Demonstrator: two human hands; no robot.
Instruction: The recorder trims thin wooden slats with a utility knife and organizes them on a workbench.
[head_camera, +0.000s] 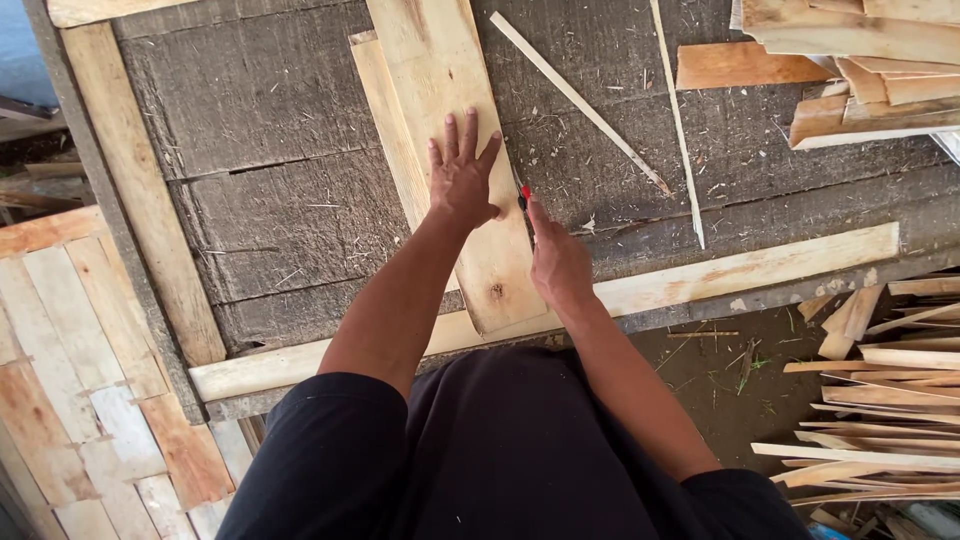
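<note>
Weathered grey tabletop (270, 210), offcuts around; left hand (462, 175) lies flat, fingers spread, on pale knotted plank (460, 130); right hand (558, 262) fingers grip red pencil (524, 195).

Left hand (462, 172): palm down, laid flat, fingers spread and pointing away from the body, thumb out to the right. Wrist straight. Left forearm bare, running back and down to the elbow; upper arm in a dark sleeve.

Right hand (558, 262): closed in a pinch grip, index finger extended forward along what it holds, knuckles up. It lies just right of and nearer the body than the left hand. Right forearm bare, angled back to the lower right, dark sleeve at the upper arm.
</note>
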